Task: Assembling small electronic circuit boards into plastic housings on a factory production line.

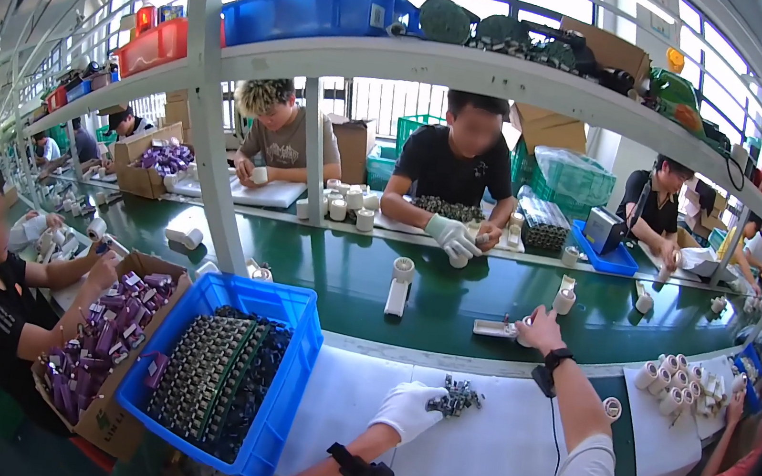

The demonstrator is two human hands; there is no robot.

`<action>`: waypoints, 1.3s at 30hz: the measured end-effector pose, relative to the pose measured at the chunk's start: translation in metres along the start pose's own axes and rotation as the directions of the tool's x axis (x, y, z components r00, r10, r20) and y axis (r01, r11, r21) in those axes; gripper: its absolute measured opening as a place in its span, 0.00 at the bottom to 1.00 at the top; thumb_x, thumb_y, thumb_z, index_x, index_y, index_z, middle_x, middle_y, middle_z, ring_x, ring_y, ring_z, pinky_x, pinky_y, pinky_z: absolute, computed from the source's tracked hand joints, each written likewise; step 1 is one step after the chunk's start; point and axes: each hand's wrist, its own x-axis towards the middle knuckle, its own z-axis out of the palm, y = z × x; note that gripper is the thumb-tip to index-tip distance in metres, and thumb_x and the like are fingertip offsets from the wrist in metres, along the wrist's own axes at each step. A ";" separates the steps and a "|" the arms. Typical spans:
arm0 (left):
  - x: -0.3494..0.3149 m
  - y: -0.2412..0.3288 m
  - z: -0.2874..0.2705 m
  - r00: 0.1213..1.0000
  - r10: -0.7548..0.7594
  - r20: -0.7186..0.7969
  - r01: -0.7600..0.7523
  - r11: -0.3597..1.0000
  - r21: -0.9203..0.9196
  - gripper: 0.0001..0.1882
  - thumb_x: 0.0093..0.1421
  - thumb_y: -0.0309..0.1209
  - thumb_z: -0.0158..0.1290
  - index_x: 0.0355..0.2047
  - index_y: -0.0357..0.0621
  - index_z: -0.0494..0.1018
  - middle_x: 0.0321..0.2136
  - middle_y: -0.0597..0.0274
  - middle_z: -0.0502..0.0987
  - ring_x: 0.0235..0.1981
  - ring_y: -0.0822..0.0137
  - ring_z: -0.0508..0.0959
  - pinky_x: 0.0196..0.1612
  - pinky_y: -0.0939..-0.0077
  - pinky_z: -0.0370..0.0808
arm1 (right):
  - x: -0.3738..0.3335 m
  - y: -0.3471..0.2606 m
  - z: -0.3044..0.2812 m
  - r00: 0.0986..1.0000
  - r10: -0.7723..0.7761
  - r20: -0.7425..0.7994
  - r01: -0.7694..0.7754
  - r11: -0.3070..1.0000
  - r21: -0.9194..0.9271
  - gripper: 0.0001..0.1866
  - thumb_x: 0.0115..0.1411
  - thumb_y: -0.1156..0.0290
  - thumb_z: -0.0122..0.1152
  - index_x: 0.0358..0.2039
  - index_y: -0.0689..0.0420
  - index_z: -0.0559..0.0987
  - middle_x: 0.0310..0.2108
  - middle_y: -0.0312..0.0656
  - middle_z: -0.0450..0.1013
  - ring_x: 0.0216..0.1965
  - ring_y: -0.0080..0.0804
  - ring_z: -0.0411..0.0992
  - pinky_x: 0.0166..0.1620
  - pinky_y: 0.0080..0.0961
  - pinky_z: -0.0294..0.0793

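My left hand (409, 411), in a white glove, rests on the white work surface with its fingers closed at the edge of a small heap of dark electronic parts (456, 398). My bare right hand (541, 331) reaches over the green conveyor belt (346, 282). Its fingers are closed on the round end of a white plastic housing (493, 329) that lies on the belt; they partly hide that end. Farther off on the belt stand another white housing with a round head (401, 284) and a similar one (564, 299).
Left of my arm, a blue bin (302, 362) holds rows of dark parts, beside a carton (163, 325) of purple-wrapped pieces. Several white round parts (670, 382) lie at right. Co-workers sit across the belt and at both sides. A white shelf (517, 78) spans overhead on posts.
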 end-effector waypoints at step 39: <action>-0.018 0.017 -0.032 0.975 -0.197 0.105 0.197 0.980 0.013 0.29 0.50 0.21 0.63 0.55 0.39 0.73 0.33 0.55 0.77 0.31 0.66 0.80 0.39 0.74 0.77 | 0.107 0.024 -0.017 0.987 0.058 0.147 -0.036 0.989 -0.143 0.40 0.59 0.39 0.58 0.65 0.49 0.62 0.55 0.51 0.70 0.46 0.47 0.77 0.45 0.38 0.81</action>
